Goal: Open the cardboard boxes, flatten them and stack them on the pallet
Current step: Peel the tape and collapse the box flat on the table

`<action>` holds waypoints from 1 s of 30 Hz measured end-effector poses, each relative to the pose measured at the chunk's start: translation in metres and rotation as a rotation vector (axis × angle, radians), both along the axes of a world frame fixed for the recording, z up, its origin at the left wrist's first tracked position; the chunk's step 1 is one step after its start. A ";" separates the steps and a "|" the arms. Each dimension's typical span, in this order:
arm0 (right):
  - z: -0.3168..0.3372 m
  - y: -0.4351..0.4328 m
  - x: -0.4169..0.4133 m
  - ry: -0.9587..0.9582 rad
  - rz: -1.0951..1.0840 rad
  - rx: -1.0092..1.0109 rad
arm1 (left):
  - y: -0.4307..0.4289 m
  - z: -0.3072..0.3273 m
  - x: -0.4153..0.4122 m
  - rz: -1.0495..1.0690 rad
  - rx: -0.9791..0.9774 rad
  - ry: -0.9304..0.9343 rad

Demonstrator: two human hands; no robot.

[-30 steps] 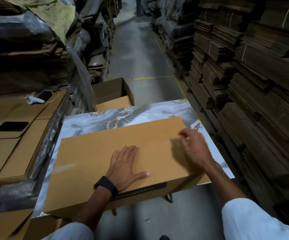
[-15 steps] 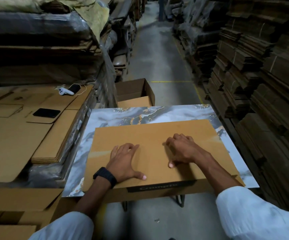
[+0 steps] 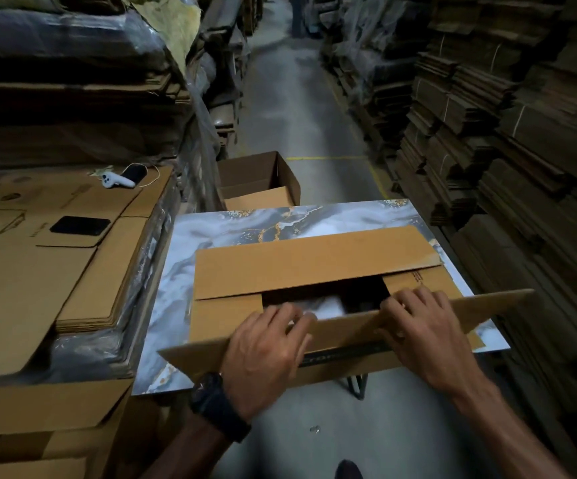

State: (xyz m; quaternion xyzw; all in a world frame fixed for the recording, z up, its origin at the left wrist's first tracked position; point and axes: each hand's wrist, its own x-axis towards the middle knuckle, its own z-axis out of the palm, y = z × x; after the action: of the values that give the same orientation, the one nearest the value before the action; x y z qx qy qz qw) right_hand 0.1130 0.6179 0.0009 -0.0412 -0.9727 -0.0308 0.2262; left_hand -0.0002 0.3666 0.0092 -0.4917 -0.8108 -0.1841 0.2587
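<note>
1. Cardboard box (image 3: 314,261) sits on the marbled worktop (image 3: 231,223), close to the person.
2. Both grips, left hand (image 3: 266,344) and right hand (image 3: 422,330), curl over its near flap (image 3: 349,331), likely to swing it open.

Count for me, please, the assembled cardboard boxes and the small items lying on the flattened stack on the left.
Assembled cardboard boxes: 2
Black phone: 1
White controller: 1
Dark corded item: 1
Total: 5

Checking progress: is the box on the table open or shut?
Partly open: left hand and right hand grip the raised near flap; the far flap lies flat, dark gap between.
</note>
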 end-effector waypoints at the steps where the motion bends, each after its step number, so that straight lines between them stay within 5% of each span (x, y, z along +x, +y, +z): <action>1: -0.008 -0.005 0.009 0.068 0.006 0.012 | -0.004 0.011 0.004 -0.010 0.008 -0.101; 4: -0.028 -0.014 0.029 0.167 0.013 0.027 | -0.011 0.053 -0.015 0.021 -0.140 -0.586; 6: -0.034 -0.017 0.036 0.187 0.004 0.037 | -0.006 0.065 -0.051 -0.056 -0.382 -0.724; 12: -0.034 -0.022 0.041 0.189 -0.011 0.029 | 0.048 0.011 -0.118 0.023 -0.805 -0.393; 18: -0.033 -0.023 0.046 0.143 -0.041 -0.005 | 0.082 -0.024 -0.144 0.233 -0.969 -0.098; 24: -0.012 -0.029 0.059 -0.026 0.004 -0.177 | 0.097 0.030 -0.186 0.172 -0.711 -0.155; 30: 0.045 -0.029 0.047 -0.517 -0.019 -0.396 | 0.084 0.045 -0.255 0.448 -0.285 -0.199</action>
State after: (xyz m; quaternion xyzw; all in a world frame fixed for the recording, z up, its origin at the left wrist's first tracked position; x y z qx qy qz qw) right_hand 0.1602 0.5892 0.0461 -0.0843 -0.9846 0.1475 -0.0409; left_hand -0.2555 0.4507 0.0539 -0.3112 -0.9384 -0.0536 0.1404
